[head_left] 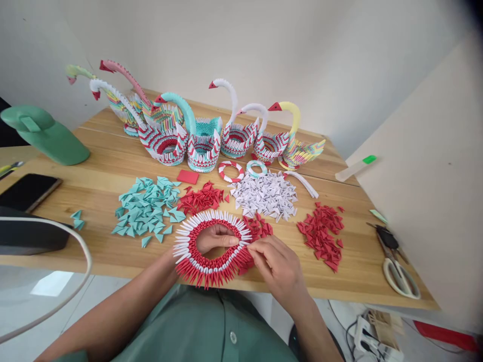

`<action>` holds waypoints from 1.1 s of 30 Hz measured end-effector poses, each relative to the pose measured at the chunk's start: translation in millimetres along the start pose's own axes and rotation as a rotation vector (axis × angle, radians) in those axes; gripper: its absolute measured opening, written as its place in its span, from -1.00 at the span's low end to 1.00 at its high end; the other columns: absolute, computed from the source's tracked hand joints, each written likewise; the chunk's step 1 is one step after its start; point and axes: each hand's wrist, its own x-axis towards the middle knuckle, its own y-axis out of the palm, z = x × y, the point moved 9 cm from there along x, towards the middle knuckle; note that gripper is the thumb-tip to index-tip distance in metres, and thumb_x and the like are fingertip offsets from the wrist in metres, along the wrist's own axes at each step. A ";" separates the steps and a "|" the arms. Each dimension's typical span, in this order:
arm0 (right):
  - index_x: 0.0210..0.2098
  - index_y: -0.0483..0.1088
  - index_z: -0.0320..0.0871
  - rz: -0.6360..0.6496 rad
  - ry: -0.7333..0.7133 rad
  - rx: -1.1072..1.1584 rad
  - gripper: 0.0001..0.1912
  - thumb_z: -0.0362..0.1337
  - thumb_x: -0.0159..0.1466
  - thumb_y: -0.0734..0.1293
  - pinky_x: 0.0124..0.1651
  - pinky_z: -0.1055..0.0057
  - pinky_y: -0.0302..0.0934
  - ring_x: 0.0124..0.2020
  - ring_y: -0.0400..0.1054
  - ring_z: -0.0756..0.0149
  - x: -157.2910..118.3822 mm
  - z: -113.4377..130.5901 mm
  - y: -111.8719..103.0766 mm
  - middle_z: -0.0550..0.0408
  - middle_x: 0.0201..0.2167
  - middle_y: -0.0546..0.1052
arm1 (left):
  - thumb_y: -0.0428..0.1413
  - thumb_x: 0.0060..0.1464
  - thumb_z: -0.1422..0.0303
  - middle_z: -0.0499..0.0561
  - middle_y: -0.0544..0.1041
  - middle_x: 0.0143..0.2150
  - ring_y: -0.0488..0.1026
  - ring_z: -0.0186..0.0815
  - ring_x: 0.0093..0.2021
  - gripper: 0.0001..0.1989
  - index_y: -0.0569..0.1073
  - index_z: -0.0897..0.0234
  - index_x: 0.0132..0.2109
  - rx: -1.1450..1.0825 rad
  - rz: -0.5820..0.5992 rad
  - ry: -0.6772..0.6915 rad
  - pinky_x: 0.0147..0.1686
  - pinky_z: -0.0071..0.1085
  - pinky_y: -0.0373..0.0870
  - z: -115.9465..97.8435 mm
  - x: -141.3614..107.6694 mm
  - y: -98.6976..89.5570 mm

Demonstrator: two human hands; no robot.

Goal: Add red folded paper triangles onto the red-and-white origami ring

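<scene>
My left hand point(216, 238) reaches through a ring of folded paper pieces point(190, 269) and is closed on its right side, thumb on the inner wall. The ring is red with a white row; white points stick out along its far side and red points along the near side. At the ring's right edge, my right hand point(277, 264) pinches a small folded paper piece, mostly hidden by the fingertips. Just beyond the ring lie loose folded pieces: a turquoise pile point(145, 208), a red pile point(202, 198) and a white pile point(266, 195). Another red pile point(322, 234) is to the right.
Several folded-paper swans point(164, 143) stand along the back of the wooden table point(101, 254). Two small paper rings point(231, 172) lie before them. A green bottle point(49, 136), phone point(28, 192) and white cable point(85, 251) are left; scissors point(400, 276) and a glue tube point(354, 168) right.
</scene>
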 end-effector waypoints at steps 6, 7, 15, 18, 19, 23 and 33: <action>-0.09 0.43 -0.08 0.001 0.082 0.093 -0.81 -0.37 0.32 0.26 -0.16 0.29 0.34 -0.22 0.44 0.22 -8.5 -7.3 -4.3 0.02 -0.27 0.55 | 0.32 -0.10 0.23 -0.01 0.60 -0.42 0.46 -0.34 -0.37 -0.74 0.58 0.38 -0.36 -0.009 -0.021 0.023 -0.23 -0.42 0.32 -6.3 -3.7 -2.5; -0.08 0.43 -0.08 -0.007 0.080 0.086 -0.79 -0.37 0.31 0.28 -0.17 0.30 0.34 -0.23 0.44 0.21 -9.7 -7.4 -5.4 0.02 -0.28 0.55 | 0.31 -0.08 0.24 0.00 0.60 -0.41 0.47 -0.33 -0.36 -0.75 0.58 0.38 -0.35 -0.015 -0.017 0.024 -0.22 -0.41 0.33 -7.5 -4.6 -1.3; -0.06 0.44 -0.07 0.008 0.054 0.146 -0.75 -0.43 0.31 0.28 -0.22 0.35 0.34 -0.26 0.45 0.26 -9.9 -4.2 -5.3 0.05 -0.29 0.56 | 0.38 -0.21 0.23 -0.01 0.60 -0.45 0.48 -0.35 -0.39 -0.72 0.59 0.38 -0.42 -0.037 -0.026 0.001 -0.24 -0.44 0.35 -12.6 -7.2 5.7; -0.06 0.44 -0.08 -0.004 0.019 0.125 -0.74 -0.44 0.29 0.29 -0.25 0.34 0.34 -0.29 0.45 0.26 -9.5 -1.7 -6.8 0.05 -0.32 0.56 | 0.39 -0.23 0.23 -0.02 0.60 -0.44 0.47 -0.37 -0.40 -0.72 0.60 0.35 -0.42 -0.026 -0.038 0.015 -0.25 -0.45 0.35 -11.4 -6.2 2.5; -0.06 0.44 -0.08 -0.012 0.008 0.110 -0.74 -0.44 0.29 0.29 -0.26 0.34 0.34 -0.30 0.45 0.26 -9.5 -0.9 -7.3 0.05 -0.33 0.56 | 0.38 -0.23 0.22 -0.02 0.60 -0.44 0.47 -0.37 -0.40 -0.72 0.60 0.35 -0.41 -0.023 -0.037 0.022 -0.26 -0.45 0.35 -11.3 -5.8 1.8; -0.07 0.44 -0.09 -0.045 -0.043 0.042 -0.74 -0.46 0.28 0.29 -0.27 0.31 0.35 -0.31 0.45 0.24 -9.3 3.3 -8.1 0.02 -0.34 0.57 | 0.37 -0.19 0.21 -0.03 0.60 -0.44 0.48 -0.37 -0.38 -0.73 0.61 0.33 -0.40 -0.019 0.036 0.036 -0.24 -0.46 0.34 -12.2 -4.9 7.9; -0.19 0.48 -0.10 -0.064 -0.074 0.003 -0.83 -0.42 0.28 0.29 -0.30 0.32 0.35 -0.39 0.43 0.26 -7.9 5.8 -2.8 0.03 -0.41 0.57 | 0.37 -0.22 0.27 0.01 0.57 -0.48 0.47 -0.29 -0.38 -0.76 0.59 0.36 -0.43 -0.077 0.050 -0.006 -0.19 -0.33 0.33 -0.5 -3.6 15.2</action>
